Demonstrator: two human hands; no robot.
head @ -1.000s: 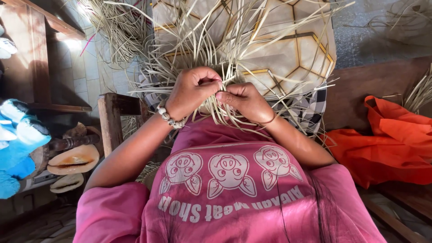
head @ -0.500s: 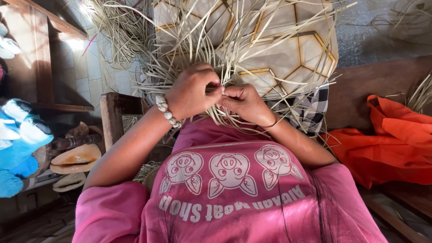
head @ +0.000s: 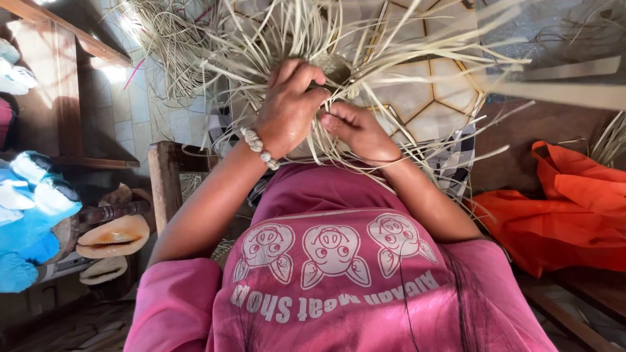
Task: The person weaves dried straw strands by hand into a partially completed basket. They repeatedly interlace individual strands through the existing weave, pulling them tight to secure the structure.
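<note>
A half-woven piece of pale straw [head: 339, 65] lies in my lap, with many loose strands [head: 417, 58] fanning out from it. My left hand [head: 287, 107], with a bead bracelet on the wrist, is clamped over the woven part and a bunch of strands. My right hand [head: 358, 130] sits just beside it, fingers pinched on a few strands. The two hands touch. My pink shirt [head: 332, 274] fills the lower middle of the view.
An orange cloth bag [head: 574, 208] lies at the right on a wooden bench. A wooden stool leg [head: 166, 186] stands at the left, with tan sandals [head: 114, 238] and blue and white cloth [head: 29, 221] beyond it. Tiled floor [head: 430, 98] lies beneath the straw.
Both hands have lifted with the straw piece, and the left hand has closed further over the woven part. The view has drawn in closer.
</note>
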